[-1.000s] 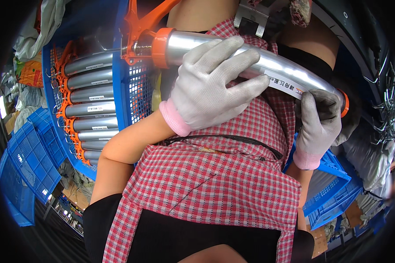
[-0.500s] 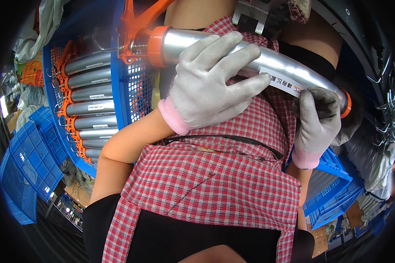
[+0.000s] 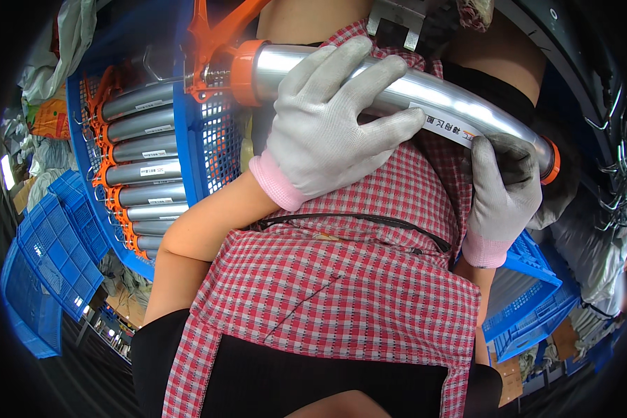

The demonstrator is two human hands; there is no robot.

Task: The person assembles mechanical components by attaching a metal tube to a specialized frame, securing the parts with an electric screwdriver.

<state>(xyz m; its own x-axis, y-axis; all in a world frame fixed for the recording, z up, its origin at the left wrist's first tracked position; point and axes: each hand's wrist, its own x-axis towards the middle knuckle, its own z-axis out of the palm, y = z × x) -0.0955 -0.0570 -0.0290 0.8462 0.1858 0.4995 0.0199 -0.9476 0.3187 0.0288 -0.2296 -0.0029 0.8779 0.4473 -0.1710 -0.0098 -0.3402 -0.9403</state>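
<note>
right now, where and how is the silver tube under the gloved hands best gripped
Likely on the silver tube just right of its left orange collar, where the left hand lies, from the person's side, fingers over the top: it is round there and runs crosswise, with the label farther right.

The tube (image 3: 467, 104) under your left hand (image 3: 324, 136) is smooth, glossy metal; its collar (image 3: 244, 73) and handle (image 3: 212, 42) look like hard plastic. The label (image 3: 439, 125) on it is smooth and paper-like. Your gloves (image 3: 345, 108) are matt, finely knitted cloth with knitted cuffs (image 3: 275, 182), darkened over your right hand (image 3: 505, 195). Your apron (image 3: 369, 299) is matt woven cloth. The crate (image 3: 192, 139) is plastic with meshed sides, the tubes (image 3: 143, 150) in it smooth metal, the bracket (image 3: 400, 12) shiny metal.
</note>
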